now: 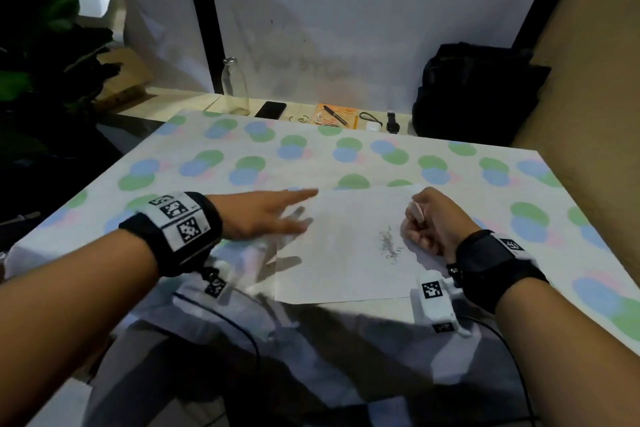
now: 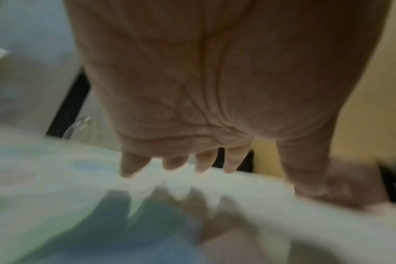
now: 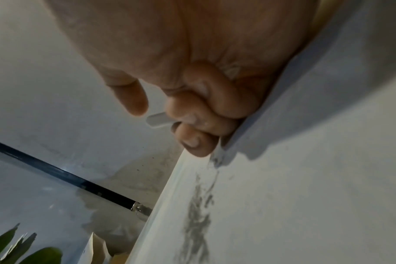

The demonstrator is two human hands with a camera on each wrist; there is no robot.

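Eraser gripped in the curled right hand touches the paper sheet; left hand, spread open, at its left edge.

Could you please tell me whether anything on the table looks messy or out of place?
Yes: a grey smudge with loose crumbs dirties the otherwise white paper, just beside the right hand, which grips an eraser. Nothing else stands out.
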